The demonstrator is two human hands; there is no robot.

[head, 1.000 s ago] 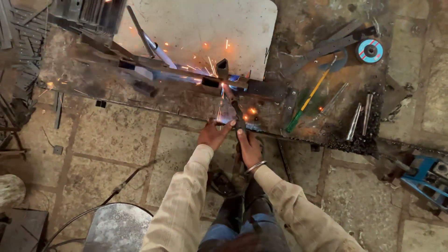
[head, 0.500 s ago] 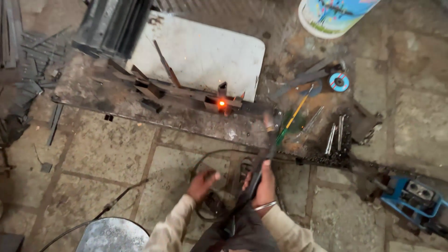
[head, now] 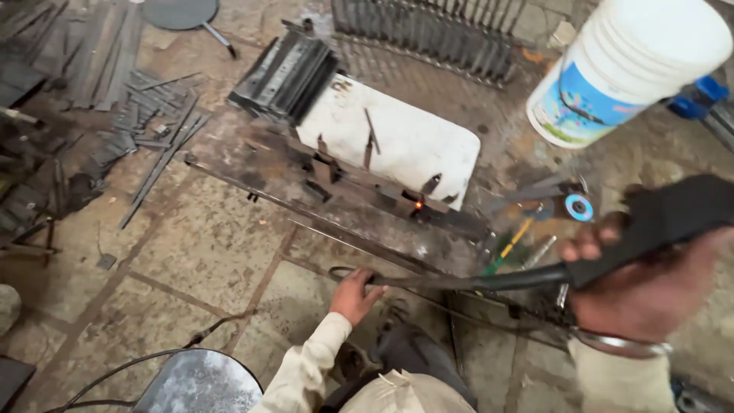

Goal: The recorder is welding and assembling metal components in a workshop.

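A: Right hand (head: 650, 294) status?

B: Raised close to the camera at the right edge, fingers (head: 589, 246) wrapped tight round the black handle of the welding electrode holder (head: 673, 218). A black cable (head: 459, 281) runs left from the handle, across the frame.

A: Left hand (head: 355, 294)?

B: Low, over the stone floor (head: 191, 252). Fingers (head: 375, 291) curled on that same cable near its looped end. So the cable spans between both hands, holder end at the right hand, loop end at the left.

A: The workpiece?

B: Long rusty steel frame of flat bars (head: 359, 187) lying on the floor, beyond the left hand, well apart from both hands. One small orange glowing spot (head: 418, 205) on it near its right end. Behind it lies a white rounded sheet-metal panel (head: 397, 141).

A: Anything else around?

B: White plastic bucket with a blue label (head: 619, 69) top right. Blue grinding disc (head: 579, 206) and a green-and-yellow-handled screwdriver (head: 508, 245) on the floor just left of the right hand. Stack of dark steel strips (head: 287, 76) at the panel's far left corner; loose flat bars (head: 153, 145) scattered left. Round grey metal stool seat (head: 199, 382) bottom left. Metal bangle (head: 619, 344) on the right wrist.
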